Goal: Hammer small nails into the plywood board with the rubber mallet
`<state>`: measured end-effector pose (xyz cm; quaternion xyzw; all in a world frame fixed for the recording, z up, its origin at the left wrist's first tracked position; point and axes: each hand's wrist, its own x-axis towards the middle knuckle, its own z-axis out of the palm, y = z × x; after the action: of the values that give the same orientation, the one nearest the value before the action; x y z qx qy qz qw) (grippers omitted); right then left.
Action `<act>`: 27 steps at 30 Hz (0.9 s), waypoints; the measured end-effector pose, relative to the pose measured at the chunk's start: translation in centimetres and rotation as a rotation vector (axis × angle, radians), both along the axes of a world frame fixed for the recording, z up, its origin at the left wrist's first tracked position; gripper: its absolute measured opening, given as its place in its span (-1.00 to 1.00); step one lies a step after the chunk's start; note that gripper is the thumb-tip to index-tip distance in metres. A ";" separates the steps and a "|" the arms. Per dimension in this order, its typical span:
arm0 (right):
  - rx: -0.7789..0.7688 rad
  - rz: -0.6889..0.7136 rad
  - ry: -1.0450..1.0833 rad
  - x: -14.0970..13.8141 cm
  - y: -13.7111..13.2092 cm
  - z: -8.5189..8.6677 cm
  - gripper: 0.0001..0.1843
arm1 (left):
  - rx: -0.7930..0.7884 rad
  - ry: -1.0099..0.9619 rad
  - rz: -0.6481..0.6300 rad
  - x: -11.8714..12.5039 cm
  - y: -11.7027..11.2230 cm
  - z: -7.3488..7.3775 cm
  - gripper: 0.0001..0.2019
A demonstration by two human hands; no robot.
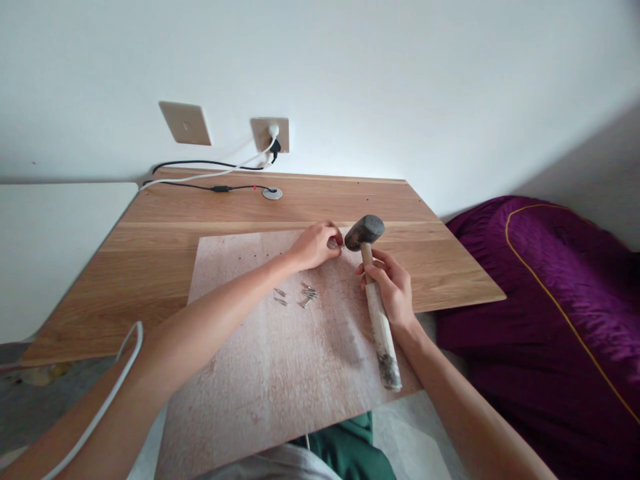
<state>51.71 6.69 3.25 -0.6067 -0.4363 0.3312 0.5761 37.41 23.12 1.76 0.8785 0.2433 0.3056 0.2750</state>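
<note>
My right hand (393, 283) grips a hammer (383, 333) high on its handle, close below the dark head. The pale handle slants down toward me, and the head is raised over the far right part of a thin wooden board (280, 387). My left hand (317, 245) is closed in a pinch at the board's far edge, just left of the hammer head. Between its fingertips is what looks like a nail, mostly hidden. Several loose nails (307, 295) lie on the board below my left wrist. A row of small dark marks shows near the board's far left edge.
The board lies on a wooden desk (440, 267) and overhangs its front edge. Black and white cables (200, 177) run along the back to a wall socket (270, 135). A white panel (60, 253) stands at left, a purple cloth-covered seat (525, 300) at right.
</note>
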 end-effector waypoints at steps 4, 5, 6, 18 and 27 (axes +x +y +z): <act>-0.004 -0.010 0.021 -0.1 0.0 0.2 -0.57 | -0.008 0.000 -0.009 0.0 -0.1 0.1 -0.87; -0.004 -0.011 0.019 -0.1 0.0 0.2 -0.56 | -0.009 0.001 -0.008 0.0 -0.1 0.1 -0.87; -0.004 -0.011 0.016 -0.1 0.0 0.2 -0.56 | -0.010 0.002 -0.006 0.0 -0.1 0.1 -0.89; 0.001 -0.023 0.044 -0.1 0.0 0.2 -0.54 | -0.002 -0.001 0.002 0.0 -0.1 0.2 -0.92; -0.005 -0.030 0.036 -0.1 0.0 0.2 -0.54 | 0.036 -0.028 -0.006 0.0 0.0 -0.1 -0.93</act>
<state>51.63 6.70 3.43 -0.6084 -0.4161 0.3346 0.5873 37.40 23.10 1.69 0.8797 0.2312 0.3213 0.2635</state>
